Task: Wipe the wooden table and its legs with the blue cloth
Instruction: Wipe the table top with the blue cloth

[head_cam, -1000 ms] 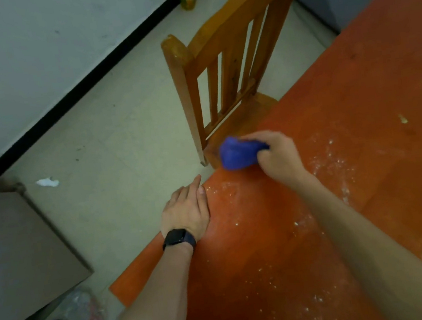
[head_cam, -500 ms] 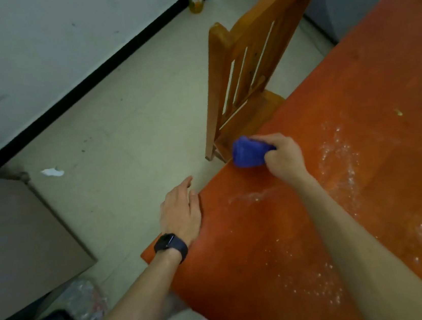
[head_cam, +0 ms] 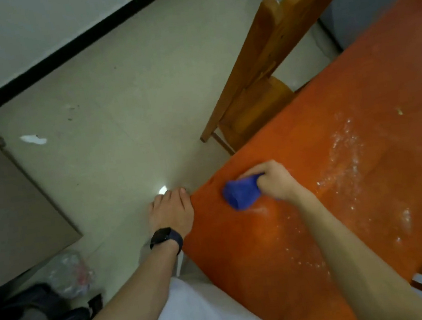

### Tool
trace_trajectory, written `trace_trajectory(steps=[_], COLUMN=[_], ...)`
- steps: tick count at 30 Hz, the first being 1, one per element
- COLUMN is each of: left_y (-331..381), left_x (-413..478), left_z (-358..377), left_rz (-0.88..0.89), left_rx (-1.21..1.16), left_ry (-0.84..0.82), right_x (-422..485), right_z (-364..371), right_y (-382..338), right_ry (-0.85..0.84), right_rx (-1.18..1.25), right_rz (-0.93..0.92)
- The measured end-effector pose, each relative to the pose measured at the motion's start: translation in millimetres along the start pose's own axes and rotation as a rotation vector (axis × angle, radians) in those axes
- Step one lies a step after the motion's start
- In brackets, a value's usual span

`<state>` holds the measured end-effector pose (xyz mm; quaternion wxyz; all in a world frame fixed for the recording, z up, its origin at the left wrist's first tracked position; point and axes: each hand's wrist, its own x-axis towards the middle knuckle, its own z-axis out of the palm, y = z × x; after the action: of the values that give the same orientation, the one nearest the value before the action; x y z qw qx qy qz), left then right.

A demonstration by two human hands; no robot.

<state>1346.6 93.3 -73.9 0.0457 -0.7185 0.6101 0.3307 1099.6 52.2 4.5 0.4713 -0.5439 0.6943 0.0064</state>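
Our right grip [head_cam: 273,181] clamps the bunched blue cloth [head_cam: 240,194], likely soft and light, near the counter's [head_cam: 242,251] corner; left grip [head_cam: 170,212] lies flat alongside.

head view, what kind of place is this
Probably a dining area in a home or small eatery: a wooden table dusted with white crumbs, a wooden chair pushed up to it, and a pale floor.
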Motion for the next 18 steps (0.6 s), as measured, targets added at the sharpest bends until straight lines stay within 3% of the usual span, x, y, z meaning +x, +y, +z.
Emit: trace_trajectory(steps=[3, 5, 8, 13, 15, 18], left_y=[3, -1, -6, -1, -1, -3], left_x=[0, 1, 0, 1, 0, 1], left_z=[-3, -2, 2, 1, 1, 3], left_rz=[0.026, 0.023, 0.023, 0.044, 0.045, 0.061], left_rx=[0.001, -0.009, -0.008, 0.030, 0.026, 0.029], left_ry=[-0.008, -0.012, 0.002, 0.028, 0.034, 0.057], right_x=[31, 24, -33, -78, -56, -12], right_z=[7, 45, 107, 97, 72, 61], right_y=[-18, -16, 2, 29, 11, -31], right_ry=[0.429, 0.584, 0.541, 0.136, 0.159, 0.319], right_rx=[0.113, 0.054, -0.004, -0.050, -0.065, -0.164], right_rz=[0.008, 0.036, -0.037, -0.069, -0.091, -0.152])
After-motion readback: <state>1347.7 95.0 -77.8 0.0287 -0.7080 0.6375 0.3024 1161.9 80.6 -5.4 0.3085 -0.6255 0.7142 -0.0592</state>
